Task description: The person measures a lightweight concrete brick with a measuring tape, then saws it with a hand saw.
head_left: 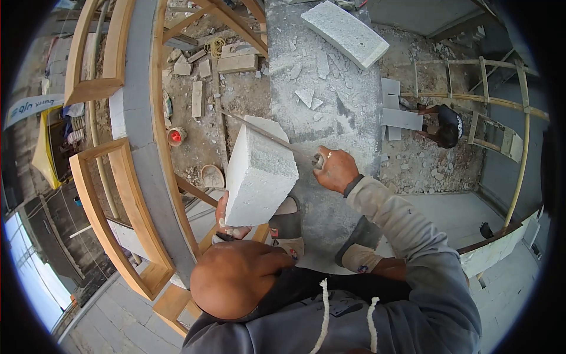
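Observation:
My left hand (227, 221) grips the lower left edge of a white lightweight concrete block (259, 177), some of its fingers hidden behind it. The block is held tilted in front of my bent knee. My right hand (336, 170) is closed around the handle of a long, narrow metal blade (265, 134). That blade lies across the block's upper part, pointing up and left. Whether it is a saw or a machete cannot be made out. Another lightweight concrete block (345, 34) rests at the far end of the dusty plank (330, 133).
White chips (305, 97) and dust litter the plank. Wooden frames (168, 130) stand to the left. Far below are a bucket (175, 137), loose bricks (237, 63) and rubble. At right, another person (447, 127) bends by pale boards (403, 118), near a bamboo scaffold (498, 101).

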Motion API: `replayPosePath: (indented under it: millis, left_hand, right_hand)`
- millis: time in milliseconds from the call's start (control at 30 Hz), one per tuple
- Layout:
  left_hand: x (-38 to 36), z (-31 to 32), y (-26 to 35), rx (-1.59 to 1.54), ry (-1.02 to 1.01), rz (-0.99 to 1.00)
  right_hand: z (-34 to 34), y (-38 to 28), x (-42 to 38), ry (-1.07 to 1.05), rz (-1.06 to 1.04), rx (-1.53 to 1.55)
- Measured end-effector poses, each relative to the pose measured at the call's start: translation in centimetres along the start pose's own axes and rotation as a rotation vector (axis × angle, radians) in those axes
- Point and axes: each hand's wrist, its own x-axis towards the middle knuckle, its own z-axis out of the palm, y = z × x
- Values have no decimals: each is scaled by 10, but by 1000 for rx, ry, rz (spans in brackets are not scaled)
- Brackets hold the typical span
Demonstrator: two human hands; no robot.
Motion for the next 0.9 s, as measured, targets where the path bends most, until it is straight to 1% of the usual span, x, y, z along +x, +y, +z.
replayPosePath:
  millis: [67, 100, 133, 200, 233, 267, 300, 333, 367, 400, 467, 533, 567, 633, 667, 733, 767, 800, 867, 900]
  left_hand:
    - [4, 11, 9, 122, -15, 85]
    - [8, 14, 16, 191, -21, 128]
    - [8, 16, 19, 254, -19, 161]
    - [1, 20, 14, 373, -14, 195]
    - [-1, 21, 11, 429, -14, 214]
    - [-4, 24, 7, 485, -13, 239]
    - [-4, 24, 5, 484, -12, 245]
    - [2, 22, 3, 26, 95, 46]
    - [7, 17, 0, -429, 196, -164]
    - [14, 5, -5, -424, 191, -152]
    - [13, -17, -24, -475, 81, -159]
    - [9, -23, -27, -501, 103, -185]
    - [9, -23, -27, -494, 110, -180]
    - [8, -21, -26, -475, 125, -159]
    - [8, -20, -25, -460, 124, -145]
    - [9, -18, -25, -428, 117, -114]
    - [9, -16, -24, -426, 129, -110]
    - [10, -17, -24, -424, 152, -127]
    - [11, -16, -24, -410, 167, -140]
    - [11, -15, -24, -403, 176, -134]
  right_hand:
    - [8, 17, 24, 53, 139, -79]
    - [8, 21, 23, 55, 89, -63]
    - [-1, 11, 18, 52, 85, -61]
    - [-18, -9, 0, 58, 34, -18]
    - [-14, -8, -3, 73, -10, 6]
    - [-4, 0, -1, 64, -8, 2]
    - [12, 12, 7, 52, 75, -32]
    - [15, 18, 17, 52, 147, -68]
    - [11, 16, 20, 61, 137, -67]
    - [6, 13, 23, 48, 128, -67]
    - [-2, 0, 15, 8, 133, -66]
    - [-14, -22, 7, 132, 15, 97]
    - [-11, -19, 11, 131, 11, 94]
    - [5, -9, 22, 99, 81, 29]
    - [8, -2, 25, 111, 70, 28]
    - [8, 13, 37, 34, 113, -98]
    - [0, 0, 29, 57, 75, -49]
    - [-3, -12, 21, 36, 89, -46]
    - [-12, -34, 19, 170, -17, 71]
    - [-13, -41, 19, 167, -11, 133]
